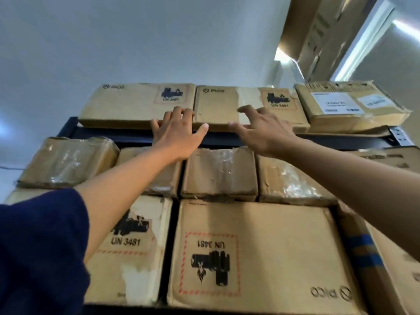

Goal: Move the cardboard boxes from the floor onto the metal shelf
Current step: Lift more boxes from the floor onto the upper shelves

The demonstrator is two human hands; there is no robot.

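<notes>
A person reaches overhead with both arms to the top tier of a dark metal shelf [227,138], where two flat cardboard boxes marked "Pico" sit side by side along the front edge. The left hand [176,133] lies flat, its fingers [179,112] straight and slightly spread, across the seam between the left Pico box [127,105] and the right Pico box [218,108], apparently to push them back and square them against each other. The right hand [263,130] lies against the front of the right Pico box, fingers spread and holding nothing; whether it presses or only steadies cannot be told. A third box with white shipping labels [345,105] fills the right end of the same tier, just beside the Pico pair, leaving little room for sideways shifting. Below the shelf edge, a row of crumpled, tape-wrapped boxes [220,171] and, under those, larger cartons stamped UN 3481 [250,253] pack the lower tiers tightly. A tall carton [318,30] leans at upper right. The floor is out of view, so any boxes left there cannot be judged.
</notes>
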